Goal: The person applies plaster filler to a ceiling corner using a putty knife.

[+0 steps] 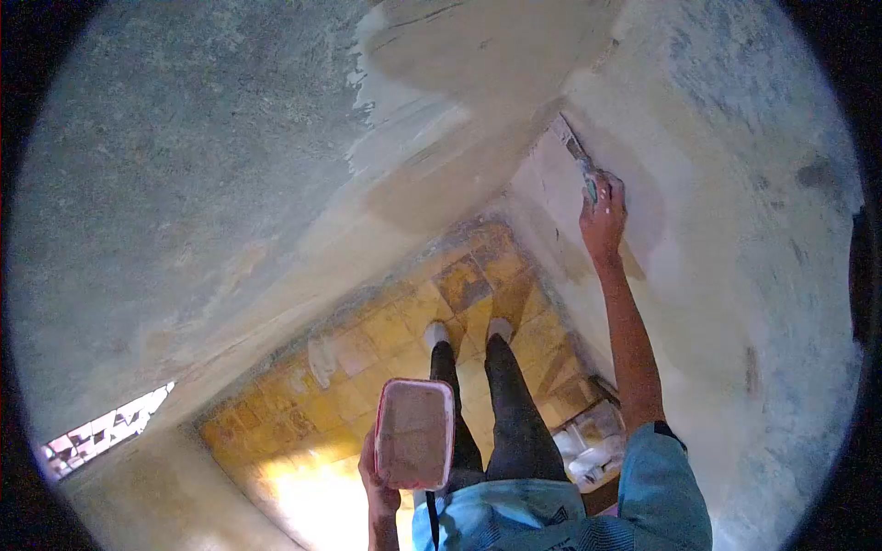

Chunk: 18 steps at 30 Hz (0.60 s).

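My right hand [604,216] is closed round the handle of a putty knife [576,147], reaching up the right wall. The blade lies at the wall surface close to the corner, with a damp-looking patch around it. White smears show on my fingers. Low in front of my body, my left hand [375,473] grips a rectangular tub [415,435] by its left side. The tub has a pinkish-red rim and holds a pale, smooth paste. Most of the left fingers are hidden behind it.
Two plastered walls meet at a corner; the left wall [230,184] is partly grey and rough. Below is a yellow tiled floor [395,321] with a bright light patch. Beside my legs stands a box of pale items [593,445]. A patterned opening [110,432] is at lower left.
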Motion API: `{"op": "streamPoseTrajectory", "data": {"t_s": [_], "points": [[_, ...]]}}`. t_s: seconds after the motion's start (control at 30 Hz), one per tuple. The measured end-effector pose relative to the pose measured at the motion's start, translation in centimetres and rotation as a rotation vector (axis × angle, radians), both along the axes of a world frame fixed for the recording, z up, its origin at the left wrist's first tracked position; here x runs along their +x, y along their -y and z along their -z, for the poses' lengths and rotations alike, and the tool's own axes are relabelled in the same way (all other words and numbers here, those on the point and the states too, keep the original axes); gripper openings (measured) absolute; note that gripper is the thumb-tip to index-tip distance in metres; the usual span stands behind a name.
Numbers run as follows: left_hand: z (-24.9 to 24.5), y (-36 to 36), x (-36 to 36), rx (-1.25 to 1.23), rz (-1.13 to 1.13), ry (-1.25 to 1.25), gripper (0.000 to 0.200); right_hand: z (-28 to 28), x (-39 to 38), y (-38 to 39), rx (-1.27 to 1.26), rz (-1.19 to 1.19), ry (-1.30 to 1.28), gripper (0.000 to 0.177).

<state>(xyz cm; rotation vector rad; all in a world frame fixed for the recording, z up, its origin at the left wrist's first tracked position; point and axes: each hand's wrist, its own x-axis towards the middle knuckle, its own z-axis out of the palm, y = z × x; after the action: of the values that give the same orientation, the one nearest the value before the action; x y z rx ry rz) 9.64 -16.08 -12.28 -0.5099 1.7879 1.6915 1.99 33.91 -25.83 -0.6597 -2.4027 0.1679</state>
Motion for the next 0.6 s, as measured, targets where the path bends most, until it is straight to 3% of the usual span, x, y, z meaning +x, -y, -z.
{"op": "streamPoseTrajectory", "data": {"t_s": [0.4,0.6], "points": [[2.2,1.8,-3.2,0.004,0.004,0.047,0.116,1.1,1.1,0.4,0.091,0.007,-0.135,0.033],[2.3,0.8,-2.7,-0.064,0.026,0.085,0.123,2.1,0.2,-0.9,0.093,0.017,-0.077,0.035]]}}
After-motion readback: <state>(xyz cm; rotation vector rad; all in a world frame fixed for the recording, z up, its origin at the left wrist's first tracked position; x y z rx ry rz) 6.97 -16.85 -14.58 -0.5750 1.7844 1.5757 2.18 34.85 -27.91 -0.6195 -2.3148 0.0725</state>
